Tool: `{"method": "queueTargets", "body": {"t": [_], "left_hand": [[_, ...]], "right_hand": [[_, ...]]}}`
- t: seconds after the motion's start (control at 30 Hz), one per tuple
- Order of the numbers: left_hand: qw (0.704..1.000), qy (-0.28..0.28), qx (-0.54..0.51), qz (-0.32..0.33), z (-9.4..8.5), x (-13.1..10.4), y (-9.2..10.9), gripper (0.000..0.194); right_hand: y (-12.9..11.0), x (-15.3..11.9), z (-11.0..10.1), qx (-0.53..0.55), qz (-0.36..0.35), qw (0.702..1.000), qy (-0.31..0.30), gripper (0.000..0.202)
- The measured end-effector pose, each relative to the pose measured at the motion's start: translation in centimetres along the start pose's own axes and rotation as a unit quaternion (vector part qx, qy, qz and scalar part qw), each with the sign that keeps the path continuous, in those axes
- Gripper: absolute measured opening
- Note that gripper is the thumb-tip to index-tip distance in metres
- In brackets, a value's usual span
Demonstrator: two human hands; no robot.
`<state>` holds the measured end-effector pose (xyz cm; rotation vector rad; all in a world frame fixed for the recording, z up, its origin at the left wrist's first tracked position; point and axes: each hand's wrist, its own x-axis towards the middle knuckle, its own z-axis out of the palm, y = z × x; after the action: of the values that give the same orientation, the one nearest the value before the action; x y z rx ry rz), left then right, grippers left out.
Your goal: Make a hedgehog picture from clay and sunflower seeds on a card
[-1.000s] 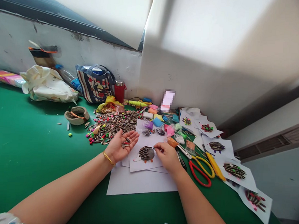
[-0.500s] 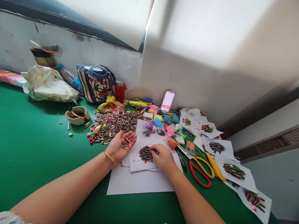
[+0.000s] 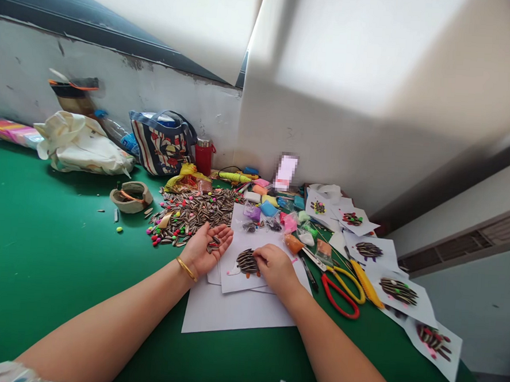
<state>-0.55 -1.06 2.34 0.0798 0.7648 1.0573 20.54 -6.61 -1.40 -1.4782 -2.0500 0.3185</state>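
Observation:
My left hand (image 3: 207, 249) is palm up with several striped sunflower seeds (image 3: 212, 245) in its cupped palm. It rests beside a white sheet (image 3: 232, 282) bearing a hedgehog figure (image 3: 246, 262) with a body of dark striped seeds, a pale snout and small orange feet. At the right edge of that seed body, my right hand (image 3: 276, 267) has thumb and fingertips pinched together; whatever lies between them is too small to make out. Behind my left hand spreads a pile of sunflower seeds (image 3: 206, 208) mixed with small coloured balls.
Scissors (image 3: 339, 288) with red and yellow handles and a yellow cutter (image 3: 367, 284) lie right of the sheet. Coloured clay packets (image 3: 269, 208) sit behind it. Finished seed pictures (image 3: 369, 250) line the right edge. A broken-rimmed bowl (image 3: 131, 198) and bags (image 3: 163, 145) stand left.
My right hand has shifted very slightly left and up at the hedgehog's right edge. My left hand keeps its place with the seeds.

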Motion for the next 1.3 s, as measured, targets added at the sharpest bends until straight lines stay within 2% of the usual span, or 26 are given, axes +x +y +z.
{"method": "queueTargets", "body": {"t": [0.27, 0.4, 0.53, 0.63, 0.8, 0.97, 1.17, 1.3], "left_hand": [[1.0, -0.005, -0.006, -0.005, 0.0, 0.0, 0.0, 0.04], [0.999, -0.03, -0.011, -0.019, 0.2, -0.5, 0.0, 0.045], [0.996, -0.066, -0.015, -0.05, 0.7, -1.5, -0.1, 0.052], [0.989, -0.106, -0.003, -0.101, 0.9, -2.5, -0.8, 0.057], [0.968, -0.175, 0.043, -0.175, 1.0, -3.9, -2.7, 0.059], [0.946, -0.239, 0.031, -0.216, 1.1, -4.4, -3.8, 0.059], [0.948, -0.235, 0.057, -0.208, 1.2, -4.6, -3.9, 0.056], [0.95, -0.22, 0.088, -0.204, 1.2, -4.7, -4.1, 0.044]], "right_hand": [[0.2, 0.1, 0.2, -0.026, -0.009, 0.999, -0.017, 0.02], [0.3, 0.0, 0.0, -0.011, -0.017, 1.0, 0.001, 0.02], [-0.8, -0.1, -1.1, 0.014, -0.041, 0.997, 0.061, 0.018], [-2.4, -0.3, -1.9, 0.034, -0.07, 0.992, 0.097, 0.02], [-4.6, -0.5, -1.9, 0.029, -0.098, 0.992, 0.069, 0.023], [-5.2, -0.7, -1.7, 0.028, -0.088, 0.995, 0.046, 0.016], [-5.3, -0.7, -1.6, 0.062, -0.065, 0.995, 0.048, 0.008], [-5.1, -0.7, -1.7, 0.067, -0.053, 0.994, 0.074, 0.009]]}}
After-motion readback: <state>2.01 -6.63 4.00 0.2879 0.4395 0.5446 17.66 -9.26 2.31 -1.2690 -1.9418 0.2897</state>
